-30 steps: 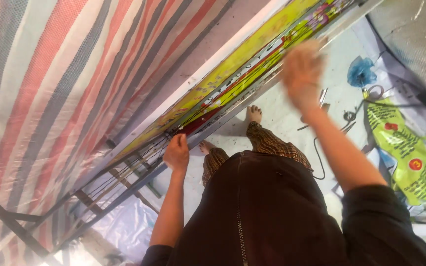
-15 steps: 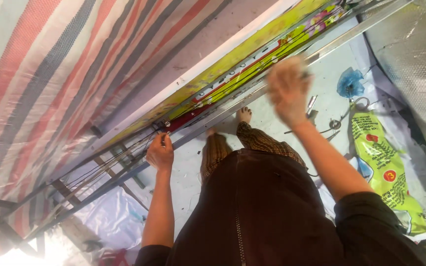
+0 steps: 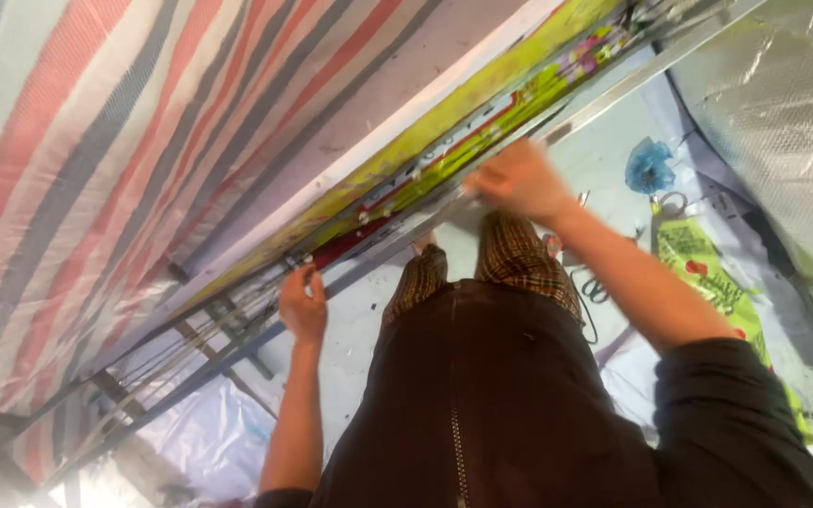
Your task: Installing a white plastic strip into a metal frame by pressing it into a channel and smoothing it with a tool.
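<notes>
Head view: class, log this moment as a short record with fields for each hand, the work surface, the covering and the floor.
Left hand: left hand grips the edge of the long metal frame rail.
Right hand: right hand, blurred, rests on the yellow-green printed banner strip.
Covering: red, grey and white striped tarpaulin lies beside the strip.
Floor: blue crumpled bag and green printed sheet lie there.
</notes>
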